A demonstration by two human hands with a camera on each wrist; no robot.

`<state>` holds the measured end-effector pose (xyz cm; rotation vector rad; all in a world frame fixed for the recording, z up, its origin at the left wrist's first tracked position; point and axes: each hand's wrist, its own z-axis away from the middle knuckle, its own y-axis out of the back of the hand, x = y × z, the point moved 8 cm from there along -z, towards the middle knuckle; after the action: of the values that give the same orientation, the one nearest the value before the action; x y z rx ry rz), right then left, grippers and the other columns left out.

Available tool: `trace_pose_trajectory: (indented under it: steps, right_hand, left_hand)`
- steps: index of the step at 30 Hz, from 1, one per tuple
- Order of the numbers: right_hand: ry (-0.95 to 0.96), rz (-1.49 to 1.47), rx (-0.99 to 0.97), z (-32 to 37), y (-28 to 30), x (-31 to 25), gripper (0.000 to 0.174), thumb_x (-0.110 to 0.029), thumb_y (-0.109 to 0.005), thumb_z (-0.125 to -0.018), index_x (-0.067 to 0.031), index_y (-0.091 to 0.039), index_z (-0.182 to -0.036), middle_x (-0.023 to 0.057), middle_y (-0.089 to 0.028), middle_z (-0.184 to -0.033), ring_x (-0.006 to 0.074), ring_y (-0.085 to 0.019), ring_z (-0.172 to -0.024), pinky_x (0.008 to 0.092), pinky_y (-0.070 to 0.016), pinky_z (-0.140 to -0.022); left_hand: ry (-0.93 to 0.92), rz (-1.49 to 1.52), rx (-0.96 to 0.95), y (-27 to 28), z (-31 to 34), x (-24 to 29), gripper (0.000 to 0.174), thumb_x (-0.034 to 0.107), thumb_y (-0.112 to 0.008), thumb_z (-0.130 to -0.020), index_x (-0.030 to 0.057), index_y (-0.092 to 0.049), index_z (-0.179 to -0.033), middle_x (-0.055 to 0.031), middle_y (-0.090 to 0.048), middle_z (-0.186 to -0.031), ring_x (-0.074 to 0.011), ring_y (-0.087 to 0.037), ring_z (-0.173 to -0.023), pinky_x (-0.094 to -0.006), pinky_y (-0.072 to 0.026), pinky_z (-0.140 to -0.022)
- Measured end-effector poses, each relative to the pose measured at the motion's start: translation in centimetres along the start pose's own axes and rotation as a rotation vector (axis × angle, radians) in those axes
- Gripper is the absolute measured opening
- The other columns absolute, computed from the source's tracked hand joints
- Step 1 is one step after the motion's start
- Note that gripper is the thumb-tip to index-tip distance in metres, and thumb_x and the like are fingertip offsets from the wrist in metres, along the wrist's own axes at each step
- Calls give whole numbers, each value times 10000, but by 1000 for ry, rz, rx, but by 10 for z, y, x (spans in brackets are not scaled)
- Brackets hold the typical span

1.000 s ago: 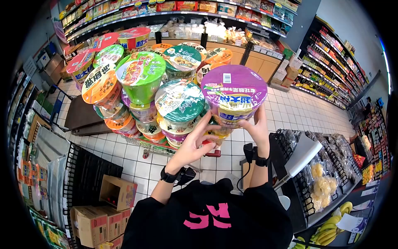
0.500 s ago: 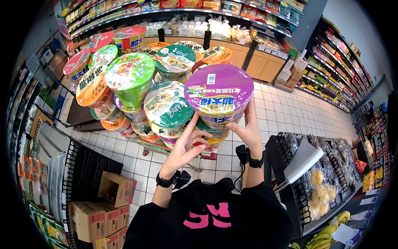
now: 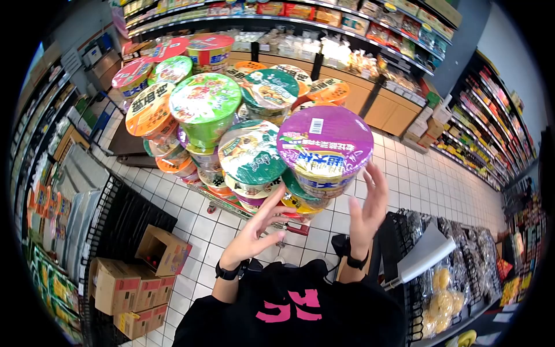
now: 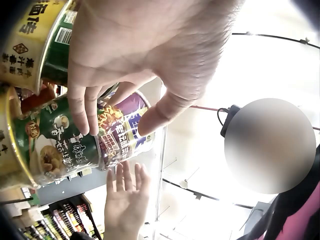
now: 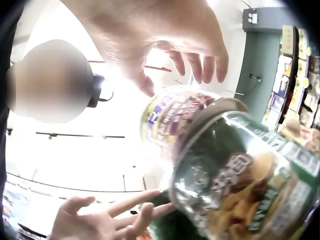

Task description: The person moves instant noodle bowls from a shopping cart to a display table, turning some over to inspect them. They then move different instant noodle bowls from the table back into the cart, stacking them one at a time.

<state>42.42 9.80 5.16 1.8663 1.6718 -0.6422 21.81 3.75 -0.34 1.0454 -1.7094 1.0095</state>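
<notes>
A purple-lidded instant noodle bowl [image 3: 326, 136] rests on a green noodle bowl [image 3: 298, 194] at the near right corner of a stacked pile. My right hand [image 3: 368, 217] stands just to its right, fingers straight and spread, holding nothing. In the right wrist view a gap shows between the fingertips and the purple bowl's side. My left hand [image 3: 250, 240] is at the pile's near side, fingers stretched toward the green bowl, thumb apart. In the left wrist view its fingers overlap the green bowl [image 4: 57, 142] and the purple bowl [image 4: 122, 135]. Left of them sits a teal-lidded bowl [image 3: 251, 153].
Bright green [image 3: 205, 101] and orange-lidded bowls [image 3: 151, 110] top the pile, which stands on a cart. A rack with bagged goods [image 3: 445, 295] is to the right. Cardboard boxes [image 3: 124, 289] sit at lower left. A refrigerated shelf [image 3: 347, 58] runs along the back.
My right hand has let go of the purple bowl and drawn back to the right, its fingers straightened. The left hand stays near the pile. The whole head view has shifted.
</notes>
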Motion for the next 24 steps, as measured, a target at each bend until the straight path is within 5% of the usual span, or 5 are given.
trace_pose_trajectory:
  steps: [2,4,8,16,24]
  right_hand:
    - [57,-46,36,11,4,-9,617,-143,-639,-845,49,-382,-1372,244,-457,-1390,322,-457,-1289,457,-357,-1077]
    - [207,-246,61,22,7,-21,480,-149,-612,-852,70,-474,-1256,265,-606,-1172,337,-595,-1061,450,-456,-934]
    - [248,-384,-136,21,-25,-35,321,-125,-603,-826,71,-596,-1080,208,-695,-901,332,-649,-820,430,-508,-783]
    - [38,-451,-589,60,-121,-36,220,9,-623,-765,32,-665,-980,144,-693,-952,283,-656,-877,376,-507,-794]
    - [-69,-529,-879,137,-222,-76,122,2,-685,-808,5,-648,-924,114,-663,-906,241,-646,-853,325,-505,-775]
  left_hand:
    - [9,-6,30,1,11,2,789,41,-601,-862,-18,-178,-1525,-164,-171,-1600,-288,-448,-1320,-414,-380,-1068]
    - [12,-13,38,4,22,3,758,41,-602,-865,-22,-214,-1512,-170,-213,-1584,-286,-452,-1318,-413,-378,-1072]
    - [5,-30,48,11,45,1,648,18,-574,-900,-16,-290,-1481,-162,-368,-1511,-259,-460,-1314,-402,-362,-1088]
    - [131,-153,220,32,115,11,518,39,-552,-935,11,-406,-1431,-123,-601,-1276,-217,-537,-1237,-376,-377,-1068]
    - [67,-266,396,63,205,41,441,30,-547,-932,3,-469,-1365,-106,-618,-1238,-202,-551,-1206,-371,-383,-1061]
